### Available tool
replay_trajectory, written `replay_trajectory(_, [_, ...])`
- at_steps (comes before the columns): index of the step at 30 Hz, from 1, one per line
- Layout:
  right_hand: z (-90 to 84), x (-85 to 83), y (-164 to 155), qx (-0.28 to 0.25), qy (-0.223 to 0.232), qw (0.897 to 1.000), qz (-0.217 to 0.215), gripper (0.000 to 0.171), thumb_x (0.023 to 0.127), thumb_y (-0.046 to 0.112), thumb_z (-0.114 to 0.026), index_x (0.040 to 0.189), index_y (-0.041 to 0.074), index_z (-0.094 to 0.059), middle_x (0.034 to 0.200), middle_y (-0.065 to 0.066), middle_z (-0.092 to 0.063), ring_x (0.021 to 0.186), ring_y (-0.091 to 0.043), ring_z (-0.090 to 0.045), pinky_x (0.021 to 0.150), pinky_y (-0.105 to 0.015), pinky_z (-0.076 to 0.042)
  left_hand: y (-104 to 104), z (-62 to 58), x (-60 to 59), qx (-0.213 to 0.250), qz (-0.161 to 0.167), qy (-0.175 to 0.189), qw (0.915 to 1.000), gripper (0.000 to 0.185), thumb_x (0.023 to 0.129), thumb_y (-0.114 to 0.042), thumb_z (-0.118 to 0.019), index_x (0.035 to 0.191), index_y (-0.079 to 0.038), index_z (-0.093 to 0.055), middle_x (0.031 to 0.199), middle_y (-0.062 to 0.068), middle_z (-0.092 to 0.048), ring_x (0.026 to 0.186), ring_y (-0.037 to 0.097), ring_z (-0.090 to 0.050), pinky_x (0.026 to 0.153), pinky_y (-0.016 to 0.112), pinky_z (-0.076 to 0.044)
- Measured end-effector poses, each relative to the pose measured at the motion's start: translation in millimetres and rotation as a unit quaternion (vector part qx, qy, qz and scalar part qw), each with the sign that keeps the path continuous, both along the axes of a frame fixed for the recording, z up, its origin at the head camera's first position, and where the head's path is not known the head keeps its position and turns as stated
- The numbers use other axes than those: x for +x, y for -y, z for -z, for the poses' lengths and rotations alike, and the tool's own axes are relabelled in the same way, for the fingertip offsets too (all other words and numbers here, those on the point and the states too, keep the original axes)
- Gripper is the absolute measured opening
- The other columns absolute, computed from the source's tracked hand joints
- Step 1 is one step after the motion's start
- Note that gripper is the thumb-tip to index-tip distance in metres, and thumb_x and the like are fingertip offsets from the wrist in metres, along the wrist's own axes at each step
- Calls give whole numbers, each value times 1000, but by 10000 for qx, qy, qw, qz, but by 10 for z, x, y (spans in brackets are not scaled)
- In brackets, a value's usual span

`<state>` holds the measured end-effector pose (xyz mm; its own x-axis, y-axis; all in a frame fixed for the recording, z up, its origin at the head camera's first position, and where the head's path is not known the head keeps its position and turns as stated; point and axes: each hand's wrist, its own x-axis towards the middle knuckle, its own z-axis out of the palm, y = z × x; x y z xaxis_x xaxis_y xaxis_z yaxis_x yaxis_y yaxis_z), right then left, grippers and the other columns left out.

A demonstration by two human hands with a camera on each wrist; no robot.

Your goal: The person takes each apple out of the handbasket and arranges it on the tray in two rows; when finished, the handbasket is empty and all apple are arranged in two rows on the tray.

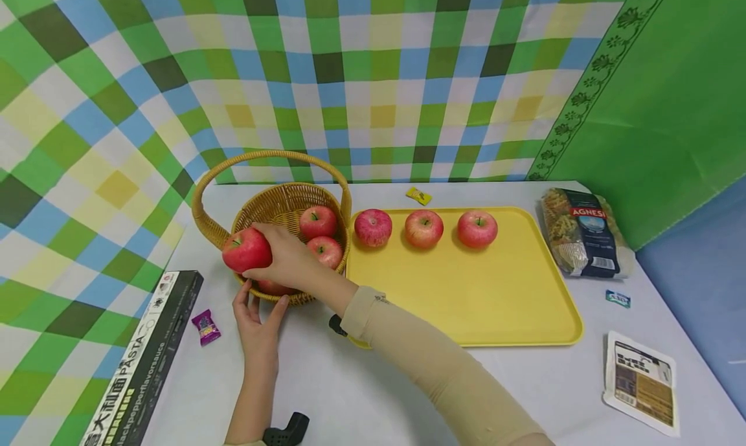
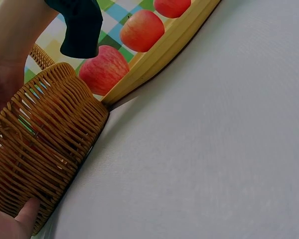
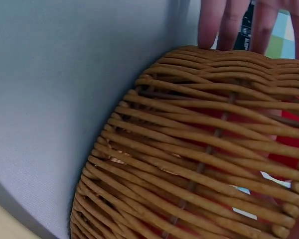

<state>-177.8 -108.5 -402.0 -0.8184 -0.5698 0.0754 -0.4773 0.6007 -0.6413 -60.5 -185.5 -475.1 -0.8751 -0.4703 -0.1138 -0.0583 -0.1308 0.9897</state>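
Right hand (image 1: 288,255) curled around a red apple (image 1: 247,249), just above the near-left rim of the wicker basket (image 1: 274,203). Left hand (image 1: 256,326) open, fingers pressed against basket's near wall, on the worktop (image 1: 350,381). Beside it, yellow tray (image 1: 484,303) bearing three apples.

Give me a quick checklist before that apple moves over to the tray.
1. Grip: right hand holds the round red apple at the basket rim: ok.
2. Woven wicker basket steadied: left hand rests against its near wall: ok.
3. Landing space: flat yellow plastic tray has bare area in front of its three apples: ok.
4. Basket handle clears the apple's path: ok.
5. Grip firmness: cannot tell.
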Motion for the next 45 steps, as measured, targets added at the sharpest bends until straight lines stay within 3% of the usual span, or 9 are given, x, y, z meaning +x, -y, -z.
replay_trajectory(8, [34,-1,15,-93,-73,9999,-15,89,79,51,-74,150,23,-29,142,1,-43,122,-12,-47,96,-29,-47,-22,17,0,6,4,-94,10000,74,87,-21,-73,145,-27,-27,156,-6,-16,145,23,-14,111,39,-31])
replay_trajectory(18, [31,10,-19,-431,-262,9987,64,78,76,45,-78,140,20,-42,133,3,-48,113,-9,-50,90,-23,-49,-41,2,0,-22,57,15,10000,77,86,-24,-74,146,-26,-26,155,-7,-16,145,22,-14,111,38,-31])
replay_trajectory(25, [-159,117,-220,-873,-239,9959,-55,75,75,39,-79,137,18,-43,130,3,-48,111,-7,-49,85,-20,-50,-47,-16,22,-69,24,-41,10000,75,86,-23,-74,145,-27,-27,154,-8,-19,145,22,-13,111,41,-32])
replay_trajectory(31, [-334,232,-643,-1206,-415,9917,-172,79,73,36,-81,137,14,-41,131,1,-47,114,-9,-49,89,-23,-50,-67,-10,28,-36,45,88,9999,78,85,-28,-74,146,-28,-26,155,-8,-18,146,21,-12,110,39,-33])
replay_trajectory(36, [-400,272,-1166,-1831,-493,9819,-29,80,74,28,-83,138,11,-39,131,-2,-46,113,-13,-51,91,-25,-50,-52,9,17,-26,45,24,10000,77,86,-25,-75,145,-26,-26,156,-6,-17,145,19,-15,112,37,-30])
replay_trajectory(41, [-396,238,-1714,-2021,-638,9763,436,85,73,22,-84,143,9,-36,134,-5,-45,114,-15,-49,91,-30,-51,-15,19,3,-14,-1,-114,9999,76,87,-18,-74,146,-23,-26,156,-4,-16,145,18,-15,116,38,-21])
replay_trajectory(45, [-368,210,-2128,-1998,-677,9734,898,85,73,18,-84,143,9,-38,132,-7,-46,114,-18,-49,90,-35,-53,-10,16,0,-45,-34,-95,9999,76,86,-19,-74,145,-23,-26,156,-4,-16,145,18,-15,116,37,-22])
